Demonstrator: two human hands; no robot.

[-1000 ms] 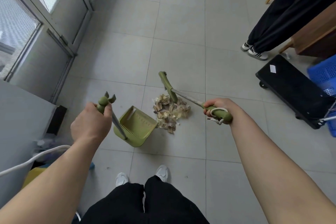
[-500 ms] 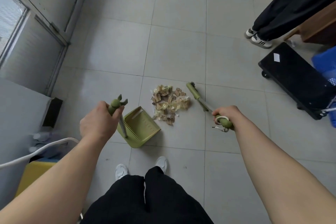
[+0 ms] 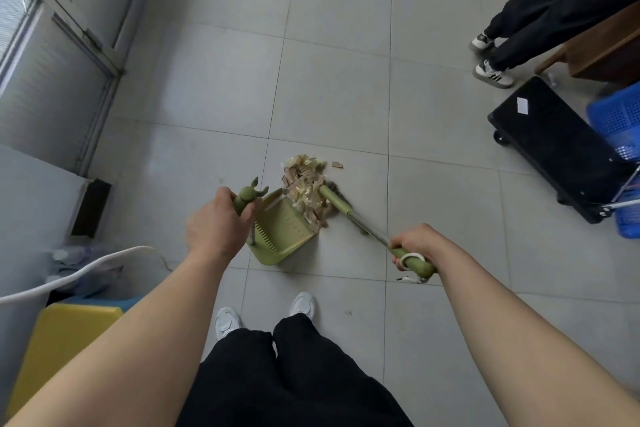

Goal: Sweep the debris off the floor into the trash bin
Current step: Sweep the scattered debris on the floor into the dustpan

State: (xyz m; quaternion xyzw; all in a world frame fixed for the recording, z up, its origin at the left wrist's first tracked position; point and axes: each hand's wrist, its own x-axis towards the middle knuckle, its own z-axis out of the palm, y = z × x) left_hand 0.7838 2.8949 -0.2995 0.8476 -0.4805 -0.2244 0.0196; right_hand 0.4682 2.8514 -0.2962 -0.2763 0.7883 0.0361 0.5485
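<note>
A pile of tan paper and wood scraps, the debris, lies on the grey tile floor at the mouth of a green dustpan. My left hand grips the dustpan's upright green handle. My right hand grips the green handle of a small broom, whose head presses against the right side of the debris, pushing scraps onto the pan's lip. One scrap lies apart, just right of the pile. A white bin rim curves in at the lower left.
Another person's legs and shoes stand at the upper right beside a wooden table. A black wheeled cart with a blue basket sits on the right. A yellow box sits at the lower left, and my own shoes are below the dustpan.
The broom head has swung from right of the pile into it, shoving the debris left against and partly onto the dustpan. The dustpan has shifted closer to the pile.
</note>
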